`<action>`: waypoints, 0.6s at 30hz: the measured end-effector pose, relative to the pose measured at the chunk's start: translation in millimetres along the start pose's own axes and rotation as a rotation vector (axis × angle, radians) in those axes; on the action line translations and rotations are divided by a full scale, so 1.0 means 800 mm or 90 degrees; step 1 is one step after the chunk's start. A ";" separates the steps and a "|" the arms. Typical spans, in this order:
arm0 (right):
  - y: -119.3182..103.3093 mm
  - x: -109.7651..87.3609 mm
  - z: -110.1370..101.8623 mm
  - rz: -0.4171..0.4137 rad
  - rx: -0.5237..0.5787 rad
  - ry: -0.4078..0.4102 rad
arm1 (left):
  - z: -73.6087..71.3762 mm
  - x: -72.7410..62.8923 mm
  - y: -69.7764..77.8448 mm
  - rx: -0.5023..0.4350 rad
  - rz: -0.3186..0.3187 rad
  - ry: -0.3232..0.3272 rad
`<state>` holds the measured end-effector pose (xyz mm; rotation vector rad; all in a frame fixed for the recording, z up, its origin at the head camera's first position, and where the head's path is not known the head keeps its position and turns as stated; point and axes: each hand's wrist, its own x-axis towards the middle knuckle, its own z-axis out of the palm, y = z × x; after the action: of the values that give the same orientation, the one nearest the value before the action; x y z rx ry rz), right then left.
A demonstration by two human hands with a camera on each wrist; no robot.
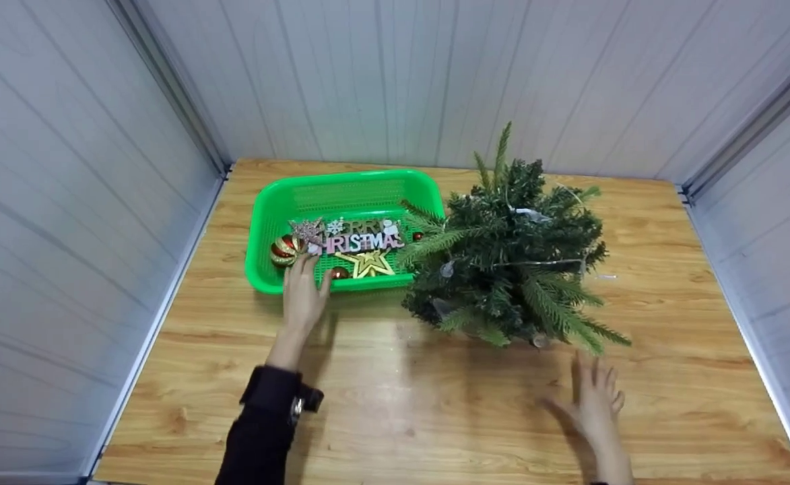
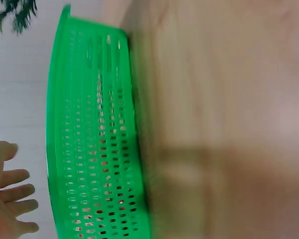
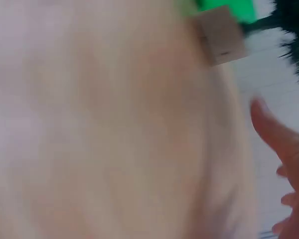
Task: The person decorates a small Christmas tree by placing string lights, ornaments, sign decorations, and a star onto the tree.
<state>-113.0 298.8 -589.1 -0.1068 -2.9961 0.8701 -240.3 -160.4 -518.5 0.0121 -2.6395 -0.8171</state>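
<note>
The left hand [image 1: 304, 293], fingers extended and holding nothing, was over the near left rim of the basket [image 1: 270, 205], by a striped ball [image 1: 283, 250]. The tree [image 1: 502, 246] stood right of the basket, with the right hand [image 1: 595, 404] spread and empty at its near right.

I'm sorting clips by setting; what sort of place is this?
Probably a partitioned work booth: pale panels stand on three sides of a wood-grain tabletop, where a green basket sits.
</note>
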 end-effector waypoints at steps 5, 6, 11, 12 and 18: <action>0.013 -0.006 0.025 0.016 -0.001 -0.085 | 0.009 0.061 0.004 0.125 -0.009 -0.197; 0.015 -0.006 0.027 0.019 0.001 -0.091 | 0.012 0.074 0.006 0.151 -0.006 -0.232; 0.019 -0.004 0.030 0.026 0.010 -0.106 | 0.029 0.122 0.010 0.257 -0.022 -0.365; 0.020 -0.004 0.030 0.026 0.013 -0.108 | 0.034 0.127 0.009 0.278 -0.027 -0.386; 0.021 -0.004 0.029 0.029 0.007 -0.109 | 0.066 0.137 0.013 0.377 -0.030 -0.460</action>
<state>-109.9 300.2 -618.0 -0.1071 -3.1583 0.9459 -360.1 -135.6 -514.4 -0.0775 -3.4756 0.0089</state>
